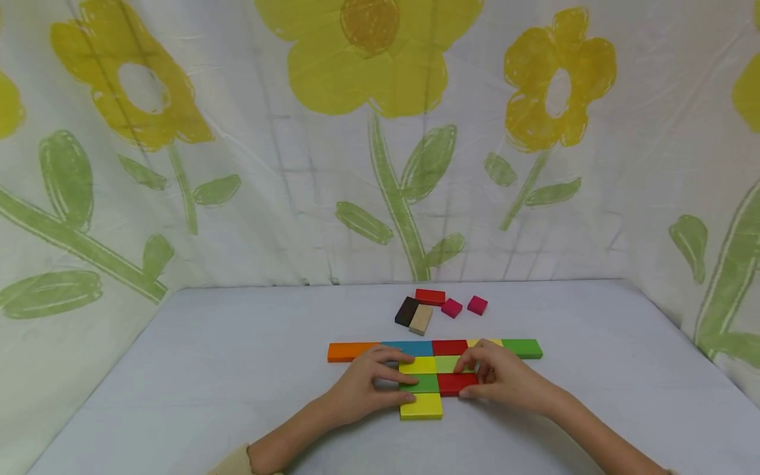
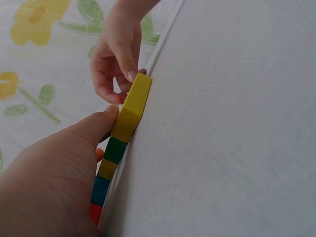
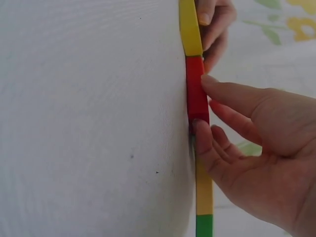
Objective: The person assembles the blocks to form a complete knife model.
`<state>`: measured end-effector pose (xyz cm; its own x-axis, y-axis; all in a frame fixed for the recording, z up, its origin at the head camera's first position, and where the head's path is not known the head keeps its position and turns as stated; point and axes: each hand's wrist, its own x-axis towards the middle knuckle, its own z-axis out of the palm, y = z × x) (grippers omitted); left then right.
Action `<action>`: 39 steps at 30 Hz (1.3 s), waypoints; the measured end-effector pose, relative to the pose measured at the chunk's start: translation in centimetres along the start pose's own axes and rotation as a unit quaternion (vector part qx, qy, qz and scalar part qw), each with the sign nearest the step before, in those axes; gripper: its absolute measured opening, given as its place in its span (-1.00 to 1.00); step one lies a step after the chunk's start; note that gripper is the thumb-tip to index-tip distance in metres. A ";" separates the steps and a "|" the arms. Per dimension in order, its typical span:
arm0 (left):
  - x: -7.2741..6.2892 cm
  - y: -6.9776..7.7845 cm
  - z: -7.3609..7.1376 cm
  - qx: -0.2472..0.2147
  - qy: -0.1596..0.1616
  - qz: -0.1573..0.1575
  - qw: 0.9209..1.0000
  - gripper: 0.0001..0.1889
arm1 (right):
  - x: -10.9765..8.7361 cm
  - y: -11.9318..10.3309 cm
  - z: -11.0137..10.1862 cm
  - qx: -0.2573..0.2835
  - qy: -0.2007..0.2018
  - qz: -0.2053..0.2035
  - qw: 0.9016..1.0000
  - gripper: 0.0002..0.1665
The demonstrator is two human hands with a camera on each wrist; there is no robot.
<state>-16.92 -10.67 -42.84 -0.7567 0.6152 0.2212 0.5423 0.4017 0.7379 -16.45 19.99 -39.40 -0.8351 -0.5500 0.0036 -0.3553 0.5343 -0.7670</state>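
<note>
Flat coloured blocks lie edge to edge on the table in a stepped shape. My left hand [image 1: 369, 388] reaches in from the left with its fingers extended. Its fingertips touch the upper yellow block [image 1: 423, 365] and the green block [image 1: 426, 384], and the thumb lies at the lowest yellow block [image 1: 421, 408]. On the other side, my right hand [image 1: 505, 379] has bent fingers. It pinches a red block [image 3: 196, 89] lying right of the green one, thumb and fingertip at its edges. One right fingertip is by the light green block [image 1: 446, 364].
Along the far row lie an orange block [image 1: 351, 352], a blue block [image 1: 410, 348], a red one, a partly hidden pale yellow one and a green end block [image 1: 522, 348]. Behind are a dark block [image 1: 406, 310], a tan block [image 1: 421, 320], a red bar [image 1: 430, 297] and two pink cubes [image 1: 477, 305].
</note>
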 end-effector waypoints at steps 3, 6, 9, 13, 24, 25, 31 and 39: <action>-0.1 -0.1 0.0 -0.001 0.002 0.003 1.000 -0.72 | 0.0 0.0 -0.1 0.000 -0.002 0.000 1.000 -0.58; -0.1 -0.1 0.1 0.000 0.003 0.006 1.000 -0.72 | 0.0 0.0 -0.3 0.005 -0.005 0.003 1.000 -0.59; -0.1 -0.1 0.1 -0.002 0.003 0.007 1.000 -0.72 | 0.2 -0.1 -0.6 0.011 -0.007 0.005 1.000 -0.61; -0.1 -0.1 0.2 -0.008 0.006 0.010 1.000 -0.72 | 0.6 -0.4 -1.1 0.012 -0.010 0.000 1.000 -0.64; -0.1 -0.2 0.1 -0.010 0.008 0.019 1.000 -0.73 | 2.5 -1.5 -2.2 -0.008 -0.011 -0.050 0.999 -0.66; -0.1 -0.2 0.1 -0.009 0.009 0.019 1.000 -0.73 | 2.7 -1.6 -2.3 -0.011 -0.011 -0.050 0.999 -0.66; 0.0 -0.1 0.1 -0.004 0.008 0.020 1.000 -0.73 | 4.1 -1.4 -2.9 -0.027 -0.010 -0.048 0.998 -0.64; 0.0 -0.1 0.1 -0.002 0.006 0.021 1.000 -0.73 | 6.5 -1.2 -3.6 -0.040 -0.013 -0.029 0.999 -0.59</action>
<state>-16.91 -10.68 -42.96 -0.7374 0.6232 0.2606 0.5726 0.3721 0.7305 -22.95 18.13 -36.12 -0.8018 -0.5970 0.0286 -0.4354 0.5507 -0.7121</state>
